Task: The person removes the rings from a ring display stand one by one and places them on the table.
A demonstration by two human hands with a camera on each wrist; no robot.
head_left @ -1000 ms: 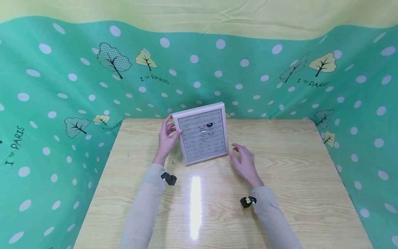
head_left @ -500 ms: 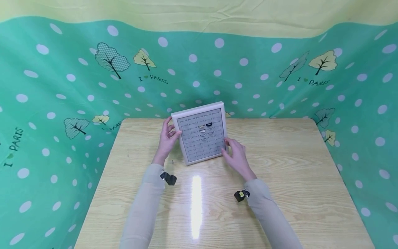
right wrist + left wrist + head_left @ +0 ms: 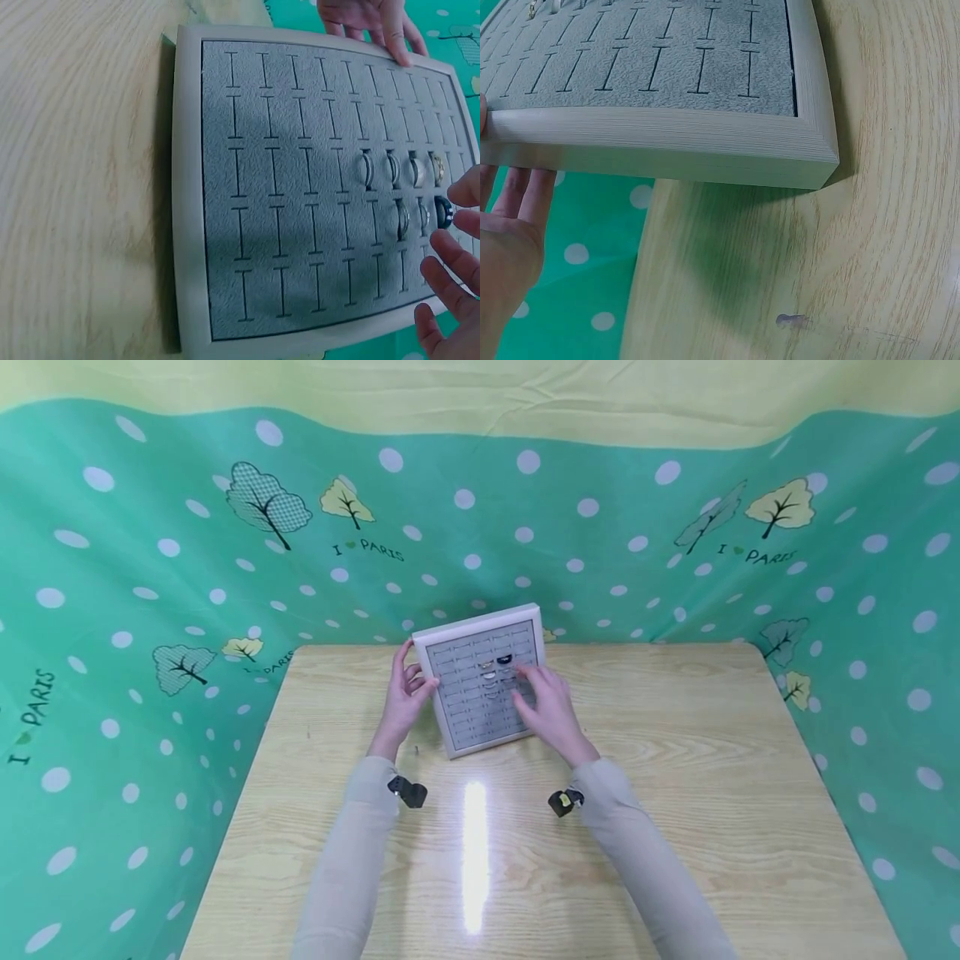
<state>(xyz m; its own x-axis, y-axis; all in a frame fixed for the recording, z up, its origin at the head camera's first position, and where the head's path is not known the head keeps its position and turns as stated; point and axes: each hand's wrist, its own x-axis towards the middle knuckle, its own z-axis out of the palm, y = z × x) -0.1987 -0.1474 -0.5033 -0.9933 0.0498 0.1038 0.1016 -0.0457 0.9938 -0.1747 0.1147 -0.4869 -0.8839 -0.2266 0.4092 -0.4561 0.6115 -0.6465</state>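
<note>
A grey ring display board (image 3: 472,727) with a pale frame stands tilted back near the table's far edge. My left hand (image 3: 402,703) grips its left side, thumb on the front of the frame and fingers behind. Several rings sit in its slots: a black ring (image 3: 444,213), a gold-toned ring (image 3: 439,169), and silver ones such as a wide band (image 3: 416,172). My right hand (image 3: 552,708) is over the board's right part. Its thumb and forefinger are apart, right by the black ring in the right wrist view, with nothing seen between them.
The board stands on a light wooden table (image 3: 697,777). A green dotted curtain (image 3: 630,510) hangs behind and along both sides. A small dark mark (image 3: 791,320) shows on the wood left of the board. Each sleeve cuff carries a small black camera (image 3: 408,792).
My right hand has moved up and left from beside the board's lower right corner to over its face, near the rings. My left hand and the board have stayed put.
</note>
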